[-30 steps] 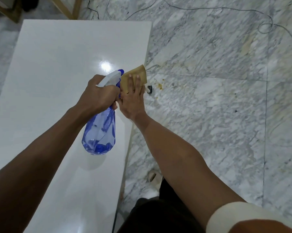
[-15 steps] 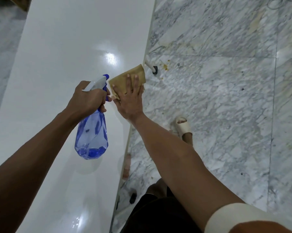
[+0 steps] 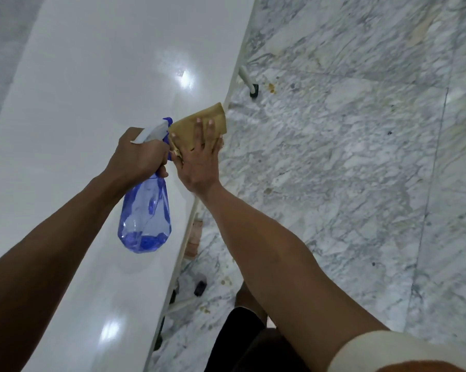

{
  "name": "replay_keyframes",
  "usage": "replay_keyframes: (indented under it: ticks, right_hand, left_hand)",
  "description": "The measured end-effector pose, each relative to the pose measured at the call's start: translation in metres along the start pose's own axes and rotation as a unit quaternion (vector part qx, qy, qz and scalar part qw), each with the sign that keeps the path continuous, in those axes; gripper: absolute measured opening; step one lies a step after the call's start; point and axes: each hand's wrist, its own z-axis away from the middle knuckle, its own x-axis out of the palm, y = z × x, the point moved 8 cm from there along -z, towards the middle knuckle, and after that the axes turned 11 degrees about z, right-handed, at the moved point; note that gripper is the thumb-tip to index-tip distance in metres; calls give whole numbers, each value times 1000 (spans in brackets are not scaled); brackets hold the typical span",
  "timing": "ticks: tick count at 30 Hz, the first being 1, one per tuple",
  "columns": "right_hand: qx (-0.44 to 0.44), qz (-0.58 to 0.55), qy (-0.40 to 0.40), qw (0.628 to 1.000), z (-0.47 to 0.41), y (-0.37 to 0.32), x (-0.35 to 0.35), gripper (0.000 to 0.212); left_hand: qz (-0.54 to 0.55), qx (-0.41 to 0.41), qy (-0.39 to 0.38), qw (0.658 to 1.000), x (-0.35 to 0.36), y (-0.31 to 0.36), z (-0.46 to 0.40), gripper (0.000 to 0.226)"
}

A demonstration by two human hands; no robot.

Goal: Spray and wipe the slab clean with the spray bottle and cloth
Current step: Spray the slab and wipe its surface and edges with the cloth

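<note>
Cloth [image 3: 199, 122] lies under our flat right hand [image 3: 199, 162], its fingers [image 3: 198, 130] straight and pressing it on the slab [image 3: 92, 103] beside the worktop's right edge. Our left hand [image 3: 138, 154] curls around the neck of the spray bottle [image 3: 146, 210], held up just left of those fingers. We judge the cloth soft and limp, the glossy slab slippery, and the nearly empty bottle light. We see no writing.

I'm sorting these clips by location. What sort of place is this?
Probably an indoor room in a home or workshop, though that is uncertain. The floor is grey-veined marble tile with stains, and a glossy white slab stands on a white leg with a black foot.
</note>
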Motion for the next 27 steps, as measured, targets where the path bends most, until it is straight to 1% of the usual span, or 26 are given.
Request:
replay_keyframes:
  ticks: [5,10,14,15,20,24,27]
  right_hand:
    - [-23,10,-26,999,53,-26,2,55]
    - [-8,-9,-45,999,59,-28,-1,50]
    - [-13,-4,-31,999,69,-32,-3,51]
    - [-22,-4,-23,999,77,-33,-5,50]
    - [-28,-11,-11,999,130,-57,-6,46]
    - [-27,-7,-30,999,163,-72,-5,46]
    - [-28,-6,-44,999,198,-91,-4,47]
  left_hand:
    - [16,-18,23,999,-6,-30,42,32]
    - [46,-35,28,998,-4,-57,84,39]
    - [36,-52,38,997,-11,-86,109,21]
    - [27,-52,39,998,-12,-92,112,20]
    - [22,-39,45,998,-20,-115,133,25]
    - [31,-31,50,998,-30,-131,157,28]
    - [29,-30,53,998,-41,-149,179,35]
